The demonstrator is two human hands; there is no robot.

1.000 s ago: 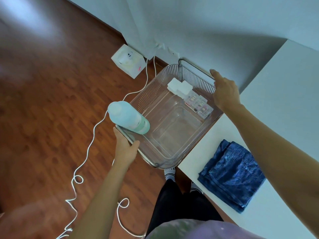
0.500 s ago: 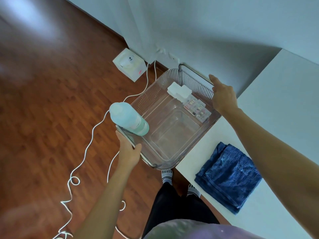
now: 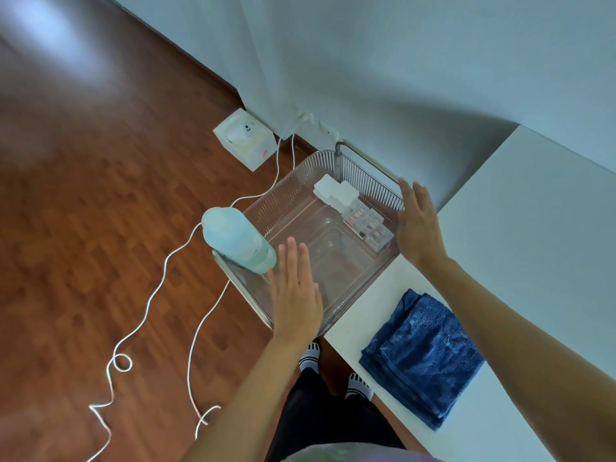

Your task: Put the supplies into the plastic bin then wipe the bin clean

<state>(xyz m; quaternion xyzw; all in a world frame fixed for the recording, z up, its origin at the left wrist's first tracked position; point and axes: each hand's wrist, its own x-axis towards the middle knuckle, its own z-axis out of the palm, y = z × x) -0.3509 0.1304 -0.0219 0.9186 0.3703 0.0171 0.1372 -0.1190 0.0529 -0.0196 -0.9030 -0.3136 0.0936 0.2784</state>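
Note:
The clear plastic bin [image 3: 286, 195] with metal handles sits at the white table's [image 3: 533, 228] left corner, and most of it juts out over the floor. Inside it, a pale green bottle [image 3: 233, 238] stands in the near-left corner. White boxes [image 3: 335, 193] and a clear compartment case [image 3: 366, 228] lie along the far-right wall. My left hand [image 3: 295, 295] hovers flat over the bin's near side, fingers straight, holding nothing. My right hand [image 3: 416, 228] is open at the bin's far-right rim beside the far handle. A folded dark blue towel [image 3: 423, 355] lies on the table near me.
A white cable [image 3: 160, 285] snakes over the wooden floor to a white box [image 3: 245, 138] by the wall. My feet in striped socks [image 3: 310, 356] stand just under the bin's near corner. The wall runs close behind the bin.
My left hand has let go of the near handle and moved flat over the bin. My right hand has opened off the far handle.

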